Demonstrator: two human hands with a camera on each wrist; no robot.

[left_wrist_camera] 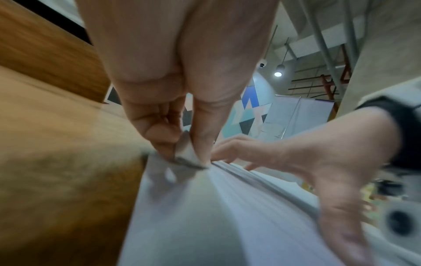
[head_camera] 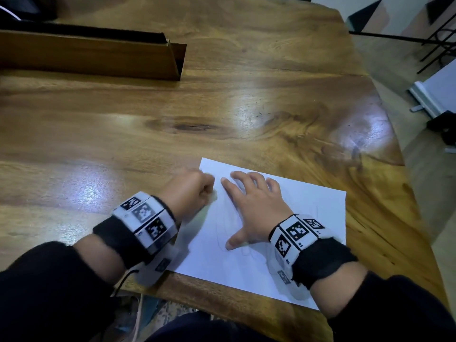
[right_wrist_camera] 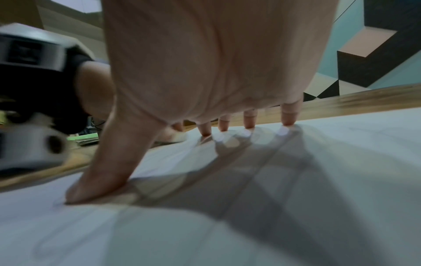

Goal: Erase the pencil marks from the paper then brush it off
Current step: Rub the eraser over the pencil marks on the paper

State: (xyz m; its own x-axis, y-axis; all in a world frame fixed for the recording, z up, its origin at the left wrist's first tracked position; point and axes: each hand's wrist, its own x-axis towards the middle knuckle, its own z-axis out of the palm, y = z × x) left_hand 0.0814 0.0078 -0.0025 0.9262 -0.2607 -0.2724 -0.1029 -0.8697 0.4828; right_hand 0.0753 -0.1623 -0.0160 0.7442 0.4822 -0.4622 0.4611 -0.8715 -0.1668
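A white sheet of paper (head_camera: pixel 291 218) with faint pencil lines lies near the front edge of the wooden table (head_camera: pixel 148 134). My left hand (head_camera: pixel 190 191) is curled at the sheet's left edge and pinches a small grey-white eraser (left_wrist_camera: pixel 185 154) between thumb and fingers, its tip down on the paper (left_wrist_camera: pixel 205 207). My right hand (head_camera: pixel 249 208) lies spread on the sheet, fingertips (right_wrist_camera: pixel 288 122) and thumb (right_wrist_camera: pixel 98 181) pressing the paper (right_wrist_camera: pixel 296 180) flat. The left hand is motion-blurred.
A long brown cardboard box (head_camera: pixel 93 55) lies at the back left of the table. The table's right edge (head_camera: pixel 394 149) curves away close to the paper, with floor and black metal legs (head_camera: pixel 439 45) beyond.
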